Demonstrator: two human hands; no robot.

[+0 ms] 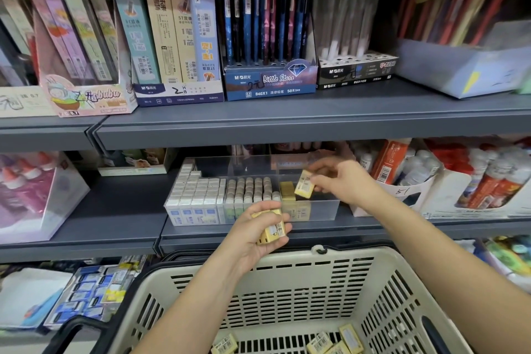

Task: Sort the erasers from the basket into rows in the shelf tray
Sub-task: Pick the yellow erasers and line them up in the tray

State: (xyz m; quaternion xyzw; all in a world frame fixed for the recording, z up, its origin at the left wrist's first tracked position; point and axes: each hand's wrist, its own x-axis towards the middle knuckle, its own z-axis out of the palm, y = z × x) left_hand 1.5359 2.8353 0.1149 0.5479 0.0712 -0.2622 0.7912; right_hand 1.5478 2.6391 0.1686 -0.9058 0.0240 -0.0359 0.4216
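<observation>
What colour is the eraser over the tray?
The eraser is pale yellow with a white barcode label, in the right hand; head view.

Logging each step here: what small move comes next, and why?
Likely the right hand lowers its yellow eraser into the tray, next to the yellow row; it hovers over that gap, and the left hand holds more erasers.

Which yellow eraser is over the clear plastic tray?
The yellow eraser pinched in the right hand; the left hand's are short of the tray, others lie in the beige basket.
</observation>
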